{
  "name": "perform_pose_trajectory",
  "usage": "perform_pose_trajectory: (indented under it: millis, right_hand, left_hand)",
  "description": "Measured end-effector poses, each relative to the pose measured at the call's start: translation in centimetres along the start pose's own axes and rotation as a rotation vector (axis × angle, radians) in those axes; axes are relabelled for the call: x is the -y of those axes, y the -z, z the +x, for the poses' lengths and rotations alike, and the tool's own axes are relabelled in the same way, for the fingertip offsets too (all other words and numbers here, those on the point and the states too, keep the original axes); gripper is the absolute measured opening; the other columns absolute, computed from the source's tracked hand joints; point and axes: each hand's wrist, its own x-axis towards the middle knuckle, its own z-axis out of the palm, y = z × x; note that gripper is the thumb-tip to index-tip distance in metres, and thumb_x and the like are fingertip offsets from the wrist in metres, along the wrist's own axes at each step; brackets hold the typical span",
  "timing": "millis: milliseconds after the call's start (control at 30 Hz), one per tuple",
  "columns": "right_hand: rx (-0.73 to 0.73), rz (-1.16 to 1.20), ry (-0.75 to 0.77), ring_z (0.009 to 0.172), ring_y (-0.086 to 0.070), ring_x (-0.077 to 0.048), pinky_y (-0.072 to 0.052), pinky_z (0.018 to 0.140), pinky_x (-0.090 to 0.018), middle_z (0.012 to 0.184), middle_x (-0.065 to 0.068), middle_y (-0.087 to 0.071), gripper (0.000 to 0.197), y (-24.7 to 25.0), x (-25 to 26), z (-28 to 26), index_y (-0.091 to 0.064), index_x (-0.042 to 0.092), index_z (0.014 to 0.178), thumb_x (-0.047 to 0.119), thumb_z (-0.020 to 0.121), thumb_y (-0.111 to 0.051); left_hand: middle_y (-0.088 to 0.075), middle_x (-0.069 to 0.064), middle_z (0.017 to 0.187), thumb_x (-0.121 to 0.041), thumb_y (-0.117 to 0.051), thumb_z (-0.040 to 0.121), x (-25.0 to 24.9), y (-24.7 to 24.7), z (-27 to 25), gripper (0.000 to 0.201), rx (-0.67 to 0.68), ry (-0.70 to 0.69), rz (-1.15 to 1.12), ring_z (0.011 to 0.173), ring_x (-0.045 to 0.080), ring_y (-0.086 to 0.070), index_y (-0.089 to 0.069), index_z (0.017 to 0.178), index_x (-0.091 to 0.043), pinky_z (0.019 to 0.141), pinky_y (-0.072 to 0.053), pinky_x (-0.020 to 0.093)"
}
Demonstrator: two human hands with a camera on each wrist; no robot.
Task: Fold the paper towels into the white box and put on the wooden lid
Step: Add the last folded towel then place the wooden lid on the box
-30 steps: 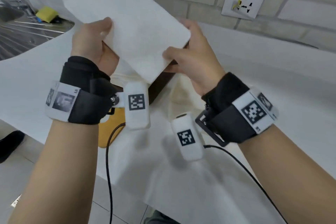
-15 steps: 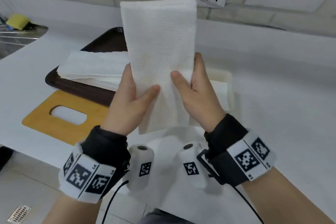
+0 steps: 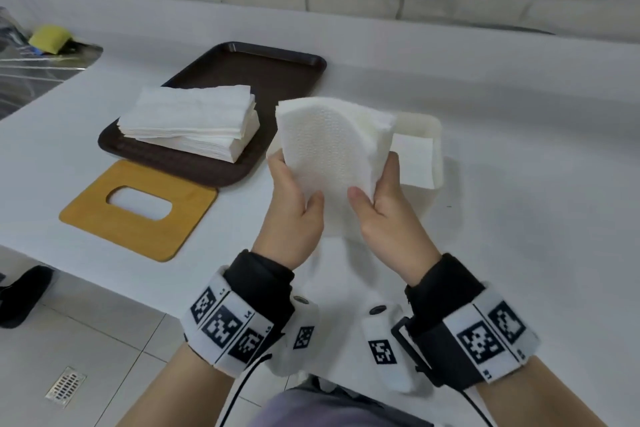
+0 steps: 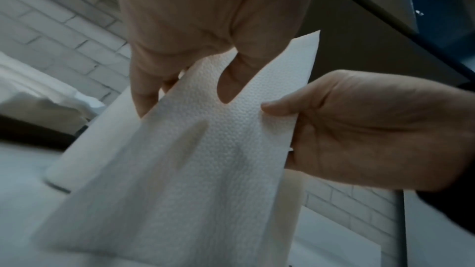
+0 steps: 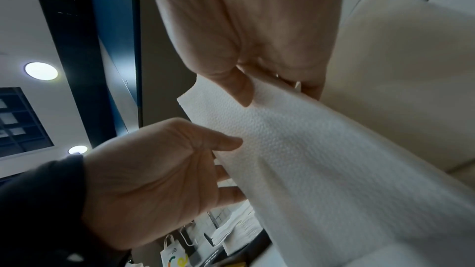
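My left hand point(image 3: 294, 215) and right hand point(image 3: 388, 215) each pinch the white embossed paper towel point(image 3: 329, 149), thumbs in front, bowing it over the white box point(image 3: 437, 156), which seems to hold a sheet. The slotted wooden lid point(image 3: 138, 211) lies on the white bench point(image 3: 519, 149).

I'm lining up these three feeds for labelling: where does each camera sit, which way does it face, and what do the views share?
Head: worn on the head, looking forward and down at the counter; shows both forearms, the left hand and right hand holding the paper towel before the white box.
Left wrist: on the left wrist, looking along the left hand; the right hand shows.
Right wrist: on the right wrist, looking along the right hand; the left hand shows.
Shared: both hands pinching the towel.
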Motion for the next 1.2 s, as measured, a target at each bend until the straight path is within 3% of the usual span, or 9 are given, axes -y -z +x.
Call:
perform_pose_trajectory:
  millis: [167,367,533,633,767,933,1033,1133,1200]
  right_hand:
    - [-0.049,0.148,0.042,0.084,-0.050,0.017,-0.045,0.076,-0.003,0.102,0.013,-0.046,0.033,0.2,0.4,-0.1,-0.029,0.033,0.095,0.002,0.095,-0.042]
    - [-0.011,0.060,-0.010,0.105,-0.047,-0.007,-0.042,0.082,-0.005,0.109,0.005,-0.041,0.038,-0.3,-0.8,-0.4,-0.027,0.033,0.093,-0.002,0.093,-0.041]
    - [-0.036,0.115,0.031,0.093,-0.046,0.003,-0.042,0.079,-0.006,0.102,0.010,-0.040,0.037,-0.2,0.1,-0.2,-0.026,0.031,0.092,-0.003,0.093,-0.041]
    - [-0.049,0.068,0.049,0.102,-0.047,-0.005,-0.042,0.087,-0.014,0.109,0.005,-0.042,0.038,0.0,-0.3,-0.4,-0.027,0.033,0.095,-0.001,0.093,-0.044]
    - [-0.013,-0.055,0.019,0.106,-0.043,-0.009,-0.037,0.086,-0.008,0.115,0.001,-0.042,0.039,-0.4,-0.8,-0.4,-0.027,0.037,0.095,0.002,0.094,-0.043]
    - [-0.102,-0.060,0.027,0.090,-0.051,-0.007,-0.043,0.083,-0.024,0.093,0.009,-0.051,0.034,-0.1,-0.7,-0.4,-0.035,0.032,0.093,0.000,0.091,-0.048]
    - [-0.134,-0.265,0.160,0.080,-0.053,-0.005,-0.042,0.073,-0.019,0.085,0.010,-0.054,0.014,0.6,0.9,-0.4,-0.047,0.018,0.097,0.006,0.093,-0.050]
    - [-0.085,-0.612,0.266,0.088,-0.054,-0.017,-0.043,0.072,-0.032,0.098,0.004,-0.057,0.017,1.7,3.8,-0.2,-0.052,0.012,0.109,0.010,0.094,-0.047]
    - [0.024,-0.931,0.268,0.095,-0.052,-0.020,-0.040,0.070,-0.035,0.107,0.005,-0.056,0.022,2.1,5.1,-0.1,-0.049,0.017,0.115,0.010,0.094,-0.043]
  left_hand:
    - [-0.037,-0.014,0.107,0.016,-0.039,0.087,-0.5,-0.2,0.1,0.041,-0.103,-0.047,-0.054,0.094,-0.022,-0.044,-0.022,0.111,-0.013,0.086,-0.038,0.004]
    - [-0.041,-0.025,0.105,0.018,-0.034,0.085,-0.2,0.3,0.0,0.058,-0.028,0.058,-0.142,0.094,-0.022,-0.046,-0.031,0.102,-0.037,0.091,-0.039,0.010]
    - [-0.042,-0.006,0.110,0.003,-0.041,0.079,-0.7,-0.3,0.1,0.042,-0.145,0.008,-0.180,0.101,-0.005,-0.046,-0.028,0.100,-0.030,0.094,-0.041,0.017]
    - [-0.042,-0.004,0.112,-0.005,-0.044,0.071,0.0,0.3,0.2,0.045,-0.161,0.046,-0.190,0.102,0.001,-0.047,-0.029,0.105,-0.032,0.093,-0.043,0.023]
    - [-0.046,-0.013,0.109,0.007,-0.041,0.085,0.0,-0.1,0.3,0.049,-0.083,0.081,-0.184,0.103,-0.004,-0.047,-0.033,0.103,-0.039,0.099,-0.038,0.025]
    - [-0.047,-0.005,0.110,0.007,-0.040,0.086,-0.1,-0.1,0.6,0.046,-0.187,0.171,-0.342,0.103,0.006,-0.047,-0.035,0.101,-0.036,0.090,-0.039,0.021]
    - [-0.045,-0.002,0.112,0.006,-0.049,0.078,0.1,0.7,0.8,0.055,-0.255,0.172,-0.314,0.106,0.010,-0.049,-0.027,0.121,-0.019,0.091,-0.043,0.024]
    - [-0.036,0.010,0.131,0.002,-0.056,0.067,0.1,2.7,0.7,0.076,-0.334,-0.017,-0.150,0.124,0.023,-0.043,-0.016,0.126,-0.026,0.106,-0.039,0.042]
    - [-0.040,0.007,0.131,0.001,-0.058,0.068,0.2,3.7,0.6,0.074,-0.231,-0.082,-0.026,0.126,0.021,-0.043,-0.022,0.127,-0.027,0.107,-0.038,0.039]
